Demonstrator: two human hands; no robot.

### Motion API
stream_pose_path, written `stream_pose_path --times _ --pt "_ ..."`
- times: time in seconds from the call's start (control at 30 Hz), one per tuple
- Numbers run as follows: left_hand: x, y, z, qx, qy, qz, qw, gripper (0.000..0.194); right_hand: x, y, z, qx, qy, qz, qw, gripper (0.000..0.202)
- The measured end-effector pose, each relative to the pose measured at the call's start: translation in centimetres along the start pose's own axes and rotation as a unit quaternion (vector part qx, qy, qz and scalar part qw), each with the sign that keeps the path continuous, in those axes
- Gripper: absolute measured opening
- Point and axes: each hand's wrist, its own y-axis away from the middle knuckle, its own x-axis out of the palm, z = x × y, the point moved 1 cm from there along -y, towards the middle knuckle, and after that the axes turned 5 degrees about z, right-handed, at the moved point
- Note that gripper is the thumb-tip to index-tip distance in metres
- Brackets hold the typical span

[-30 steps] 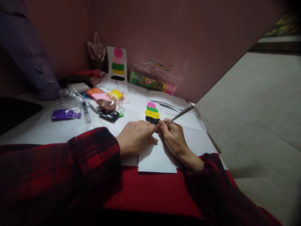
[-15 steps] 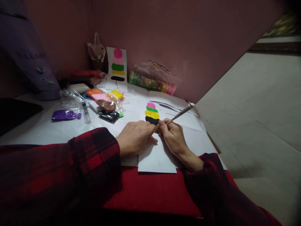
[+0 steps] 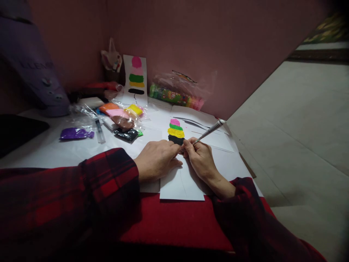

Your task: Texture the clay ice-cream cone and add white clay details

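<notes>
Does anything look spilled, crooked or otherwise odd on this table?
No spill shows, but a tiny pink fleck sits alone right of the coloured bands, like a stray crumb. The narrow white paper pokes past the front edge of the white sheet, over the red cloth, slightly untidily.

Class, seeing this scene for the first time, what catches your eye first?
Probably the bright pink, green, yellow and black stack, showing just beyond the left hand and right hand. Next, perhaps, the colour-banded card standing by the wall, then the purple packet at the left.
</notes>
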Motion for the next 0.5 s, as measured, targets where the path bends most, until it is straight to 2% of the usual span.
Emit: stream_pose_path --times 0.5 --pt "-0.1 -0.07 0.02 0.0 -0.008 0.003 1.0 0.024 0.01 -0.05 0.1 -0.006 0.012 0.001 1.0 0.032"
